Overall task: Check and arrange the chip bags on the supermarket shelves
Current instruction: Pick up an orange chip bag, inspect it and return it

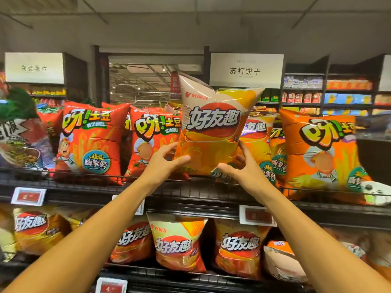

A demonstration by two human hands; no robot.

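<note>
A large yellow-orange chip bag stands upright at the middle of the top shelf. My left hand grips its lower left edge, my right hand its lower right corner. Red chip bags stand to its left. A matching yellow bag sits just behind it on the right, and an orange chip bag stands further right. The lower shelf carries several yellow and red bags of the same brand.
Price tags hang on the shelf fronts. A green-and-grey bag leans at the far left. Behind the shelf hangs a white aisle sign, with a stocked aisle at the back right.
</note>
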